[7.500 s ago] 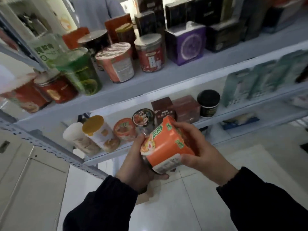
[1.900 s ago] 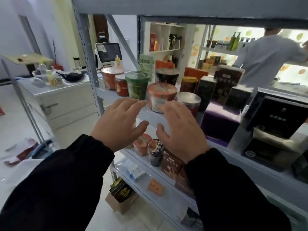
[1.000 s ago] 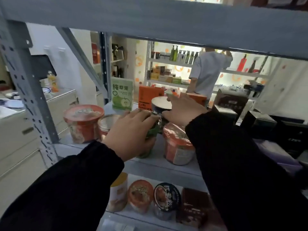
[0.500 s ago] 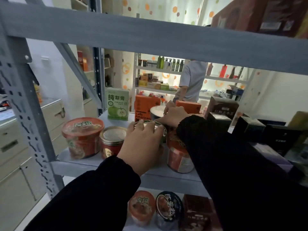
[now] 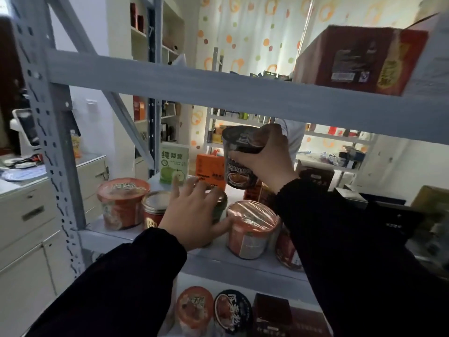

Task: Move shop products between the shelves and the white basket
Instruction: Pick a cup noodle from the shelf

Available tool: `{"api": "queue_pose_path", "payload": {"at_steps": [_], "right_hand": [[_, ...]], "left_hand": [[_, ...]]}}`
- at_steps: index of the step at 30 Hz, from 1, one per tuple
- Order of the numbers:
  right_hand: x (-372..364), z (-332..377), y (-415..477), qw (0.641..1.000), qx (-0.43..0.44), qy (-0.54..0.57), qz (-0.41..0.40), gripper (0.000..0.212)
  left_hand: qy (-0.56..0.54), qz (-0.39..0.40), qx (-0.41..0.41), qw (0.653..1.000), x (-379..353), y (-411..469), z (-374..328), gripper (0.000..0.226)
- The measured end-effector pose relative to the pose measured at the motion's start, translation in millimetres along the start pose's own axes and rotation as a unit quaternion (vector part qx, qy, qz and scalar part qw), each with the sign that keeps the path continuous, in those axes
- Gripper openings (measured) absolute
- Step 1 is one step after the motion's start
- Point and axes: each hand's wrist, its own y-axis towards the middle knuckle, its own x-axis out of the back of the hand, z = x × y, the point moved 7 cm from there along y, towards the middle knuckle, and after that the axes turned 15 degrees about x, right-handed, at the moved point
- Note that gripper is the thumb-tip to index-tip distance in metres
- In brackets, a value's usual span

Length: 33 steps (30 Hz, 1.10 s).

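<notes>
at the left end of the middle shelf (image 5: 218, 261) stands an orange noodle cup (image 5: 122, 203), and just right of it, also on the shelf, a small red jar (image 5: 154, 210) with a metal lid. next along the shelf is the left hand (image 5: 194, 215): its fingers are spread and nearly straight, laid over the top of a green cup (image 5: 220, 205) that stands on the shelf, with the thumb stretched out along the cup's near side. it rests on the cup rather than closing round it. at the back of the shelf behind this hand stand a green pear carton (image 5: 174, 164) and an orange box (image 5: 211, 170). right of centre, the right hand (image 5: 267, 159) grips a black noodle cup (image 5: 240, 161), fingers curled round its rim and upper wall. the cup is clear of the shelf, held up in the air above it and tilted, lid toward the left. below that hand, near the shelf's front edge, stands an orange cup with a shiny film lid (image 5: 251, 229). both arms wear dark sleeves (image 5: 340, 239).
</notes>
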Motion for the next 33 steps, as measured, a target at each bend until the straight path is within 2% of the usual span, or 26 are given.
{"api": "queue_pose_path", "payload": {"at_steps": [2,4,6,8,10,13,14,15,17,19,22,24,27,28,29,31,33], "right_hand": [[17.4,11.2,-10.9,0.999,0.007,0.035,-0.013,0.081],[34.1,20.9,-27.8,0.995,0.004,0.093,-0.02,0.083],[47.6,27.9,-49.3,0.987,-0.013,0.161,-0.017,0.09],[54.3,29.9,-74.5,0.973,-0.041,0.227,-0.004,0.098],[55.0,29.6,-101.8,0.946,-0.08,0.315,0.004,0.102],[49.0,19.4,-145.0,0.868,-0.151,0.472,-0.027,0.106],[49.0,17.4,-160.8,0.854,-0.168,0.49,-0.041,0.1],[49.6,13.7,-176.7,0.851,-0.179,0.49,-0.057,0.089],[53.0,9.7,-209.8,0.861,-0.183,0.469,-0.072,0.065],[56.9,6.2,-242.1,0.869,-0.178,0.458,-0.058,0.058],[57.6,1.5,-283.0,0.858,-0.19,0.477,-0.02,0.074],[60.9,-4.5,-302.9,0.839,-0.205,0.503,-0.036,0.086],[72.1,-14.1,-323.9,0.807,-0.216,0.545,-0.071,0.081],[74.7,-17.4,-330.0,0.802,-0.223,0.549,-0.07,0.078],[77.4,-20.1,-335.7,0.803,-0.233,0.545,-0.067,0.075],[81.9,-25.2,-347.4,0.806,-0.255,0.529,-0.076,0.065],[85.6,-26.7,-356.3,0.818,-0.251,0.511,-0.082,0.05]], "left_hand": [[-0.072,-0.066,0.027,0.995,24.3,-5.2,-1.0,0.071],[-0.221,-0.088,0.084,0.968,50.7,-12.6,-2.2,0.064],[-0.382,-0.043,0.139,0.913,61.5,-22.6,-8.4,0.061],[-0.484,0.027,0.155,0.861,65.1,-37.9,-25.6,0.059],[-0.583,0.109,0.156,0.79,59.5,-59.9,-47.4,0.059],[-0.731,0.205,0.177,0.627,34.1,-95.1,-74.5,0.07],[-0.754,0.223,0.181,0.591,25.4,-108.6,-81.8,0.079],[-0.766,0.228,0.187,0.571,18.0,-121.5,-86.5,0.084],[-0.767,0.202,0.208,0.572,9.3,-143.0,-93.3,0.082],[-0.747,0.168,0.229,0.601,9.3,-161.5,-100.3,0.072],[-0.692,0.129,0.223,0.675,17.3,-178.4,-116.2,0.047],[-0.673,0.132,0.229,0.691,16.3,-190.0,-127.1,0.048],[-0.695,0.174,0.247,0.653,3.8,-207.5,-141.2,0.042],[-0.711,0.192,0.277,0.617,-2.5,-213.7,-145.7,0.041],[-0.717,0.209,0.304,0.592,-8.1,-219.8,-148.0,0.038],[-0.712,0.261,0.282,0.588,-14.5,-229.8,-159.2,0.028],[-0.737,0.282,0.268,0.553,-18.2,-237.2,-164.5,0.03]]}}
